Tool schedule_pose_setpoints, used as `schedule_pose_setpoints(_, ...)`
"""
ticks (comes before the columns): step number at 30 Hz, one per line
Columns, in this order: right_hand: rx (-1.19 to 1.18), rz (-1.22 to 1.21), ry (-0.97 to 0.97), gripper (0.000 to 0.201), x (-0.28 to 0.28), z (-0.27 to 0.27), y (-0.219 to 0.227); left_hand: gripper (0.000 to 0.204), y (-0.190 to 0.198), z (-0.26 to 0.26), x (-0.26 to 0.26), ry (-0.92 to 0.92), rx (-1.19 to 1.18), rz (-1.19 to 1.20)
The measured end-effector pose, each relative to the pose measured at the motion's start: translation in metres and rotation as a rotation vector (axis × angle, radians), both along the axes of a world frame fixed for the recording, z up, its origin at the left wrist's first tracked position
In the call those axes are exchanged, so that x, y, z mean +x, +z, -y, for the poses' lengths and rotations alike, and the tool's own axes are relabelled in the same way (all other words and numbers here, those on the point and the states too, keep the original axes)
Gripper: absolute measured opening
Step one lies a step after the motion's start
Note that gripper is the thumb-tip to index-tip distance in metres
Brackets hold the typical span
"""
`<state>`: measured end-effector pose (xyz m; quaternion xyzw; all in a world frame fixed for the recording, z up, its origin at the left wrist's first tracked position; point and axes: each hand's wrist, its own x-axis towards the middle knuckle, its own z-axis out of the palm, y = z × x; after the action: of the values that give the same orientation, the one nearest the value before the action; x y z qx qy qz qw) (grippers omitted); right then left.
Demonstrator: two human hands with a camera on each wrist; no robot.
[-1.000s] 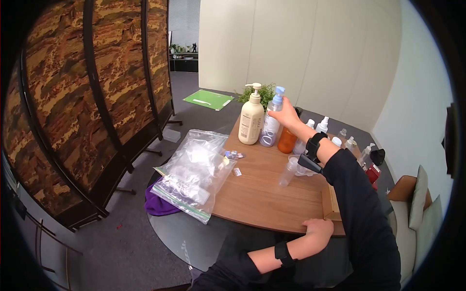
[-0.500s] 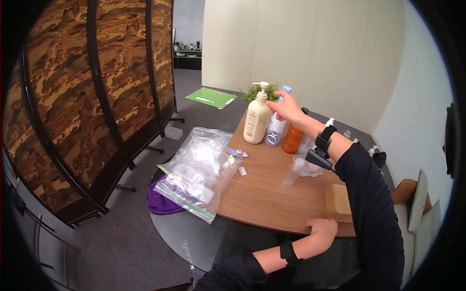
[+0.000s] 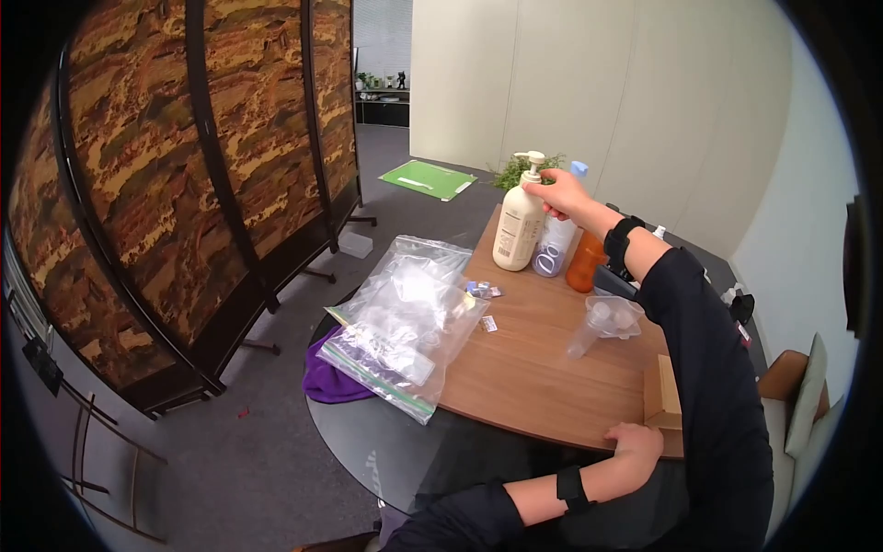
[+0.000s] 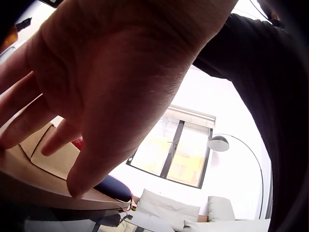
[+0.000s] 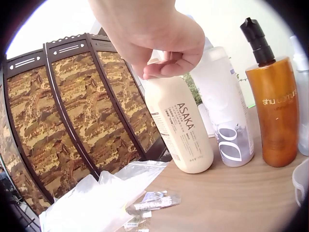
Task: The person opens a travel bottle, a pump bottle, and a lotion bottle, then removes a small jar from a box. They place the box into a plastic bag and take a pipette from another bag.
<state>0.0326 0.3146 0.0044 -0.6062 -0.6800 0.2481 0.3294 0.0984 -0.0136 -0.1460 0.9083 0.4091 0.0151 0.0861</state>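
My right hand point(image 3: 566, 196) grips the neck of a cream pump bottle point(image 3: 517, 230) just under its pump head. In the right wrist view, curled fingers wrap the top of this bottle point(image 5: 178, 125), which stands on the table with ASAKA printed on it. Right beside it is a clear bottle point(image 5: 224, 106) with a blue cap and a little lilac liquid. Further right stands an amber pump bottle point(image 5: 277, 116) with a black pump. My left hand point(image 3: 636, 453) rests at the table's near edge, fingers loosely spread beside a cardboard box point(image 4: 53, 150).
Clear zip bags point(image 3: 405, 313) lie across the table's left edge, over a purple cloth point(image 3: 331, 373). Small packets point(image 3: 483, 290) lie beside them. A clear tub point(image 3: 625, 317) and a clear tube point(image 3: 589, 336) occupy the right half. A folding screen point(image 3: 258, 138) stands on the left.
My right hand has left the blue-capped bottle, moved left and taken hold of the cream pump bottle's neck. The left hand stays at the table edge. The head view has shifted slightly.
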Motion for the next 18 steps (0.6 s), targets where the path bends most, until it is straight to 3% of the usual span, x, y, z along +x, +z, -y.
schedule_pose_setpoints(3,-0.113,-0.025,0.101,0.045,0.001,-0.001,0.006,0.046,0.007,-0.003,-0.005,-0.052,-0.042,-0.016)
schedule_pose_setpoints(7,0.042,0.038,0.070,0.046,-0.001,0.008,0.001,0.047,0.002,0.003,-0.001,-0.017,0.000,-0.029)
schedule_pose_setpoints(10,0.167,-0.073,0.081,0.051,0.002,0.021,0.009,0.047,-0.009,0.008,0.003,0.043,0.104,-0.040)
schedule_pose_setpoints(14,0.372,-0.239,0.032,0.058,0.029,0.061,0.058,0.046,0.001,0.006,-0.004,-0.005,0.037,-0.048)
schedule_pose_setpoints(18,0.473,-0.516,0.047,0.049,0.076,0.137,0.107,0.052,0.006,0.006,-0.013,-0.065,0.000,-0.010)
